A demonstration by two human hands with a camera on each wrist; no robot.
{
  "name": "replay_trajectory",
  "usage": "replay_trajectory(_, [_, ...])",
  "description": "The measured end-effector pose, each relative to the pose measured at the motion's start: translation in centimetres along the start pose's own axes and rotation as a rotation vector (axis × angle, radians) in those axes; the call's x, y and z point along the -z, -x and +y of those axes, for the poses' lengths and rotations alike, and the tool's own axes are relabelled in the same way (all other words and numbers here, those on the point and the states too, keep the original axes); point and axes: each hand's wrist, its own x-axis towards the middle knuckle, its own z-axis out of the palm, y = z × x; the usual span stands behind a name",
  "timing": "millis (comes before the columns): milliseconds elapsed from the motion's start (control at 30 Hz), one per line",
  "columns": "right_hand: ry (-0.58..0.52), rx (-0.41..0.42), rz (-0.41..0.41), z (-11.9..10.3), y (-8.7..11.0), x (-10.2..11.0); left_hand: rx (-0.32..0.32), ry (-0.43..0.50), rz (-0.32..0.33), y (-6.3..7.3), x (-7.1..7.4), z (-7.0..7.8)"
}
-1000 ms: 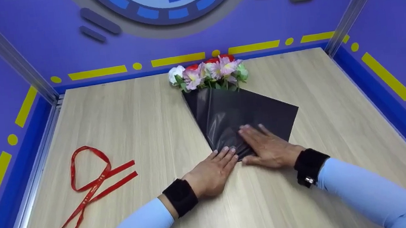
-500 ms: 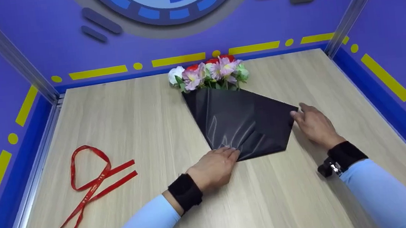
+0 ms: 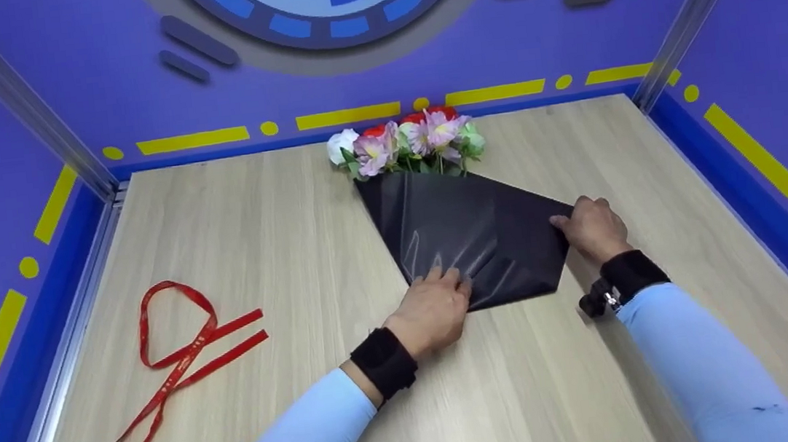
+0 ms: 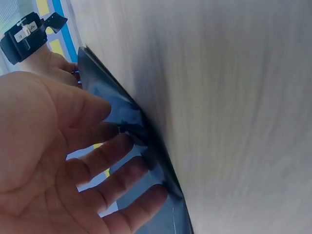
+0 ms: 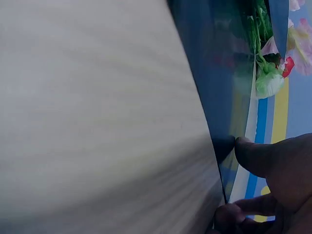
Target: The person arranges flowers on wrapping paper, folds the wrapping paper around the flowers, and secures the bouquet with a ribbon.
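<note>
A sheet of black wrapping paper (image 3: 453, 222) lies folded around a bouquet of artificial flowers (image 3: 414, 138), whose pink, red, white and green heads stick out at the far end. My left hand (image 3: 433, 312) rests its bent, spread fingertips on the paper's near end; in the left wrist view the palm is lifted off. At the paper's right corner, my right hand (image 3: 594, 229) pinches the edge, thumb (image 5: 253, 156) on top and fingers underneath. The flower stems are hidden inside the wrap.
A red ribbon (image 3: 188, 356) lies looped on the wooden table (image 3: 276, 219) to the left. Blue-purple panels (image 3: 95, 98) with yellow markings enclose the back and both sides. The flower heads sit close to the back panel.
My right hand has left the middle of the paper, moved right, and taken hold of the right corner. The left fingers have bent, the hand shifting slightly right. The bouquet stays put.
</note>
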Motion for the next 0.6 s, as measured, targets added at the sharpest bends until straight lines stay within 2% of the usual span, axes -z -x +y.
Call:
replay_trajectory(367, [-0.071,0.062,0.106,-0.1,0.2,-1.1,0.015,0.001,0.013,0.1,-0.4,0.1])
replay_trajectory(500, [-0.161,0.067,0.07,-0.4,0.0,-0.6,0.016,0.007,0.044,0.2,-0.3,0.1])
replay_trajectory(600, [-0.332,0.024,0.003,-1.0,0.0,0.2,0.015,0.008,0.064,0.2,-0.4,0.1])
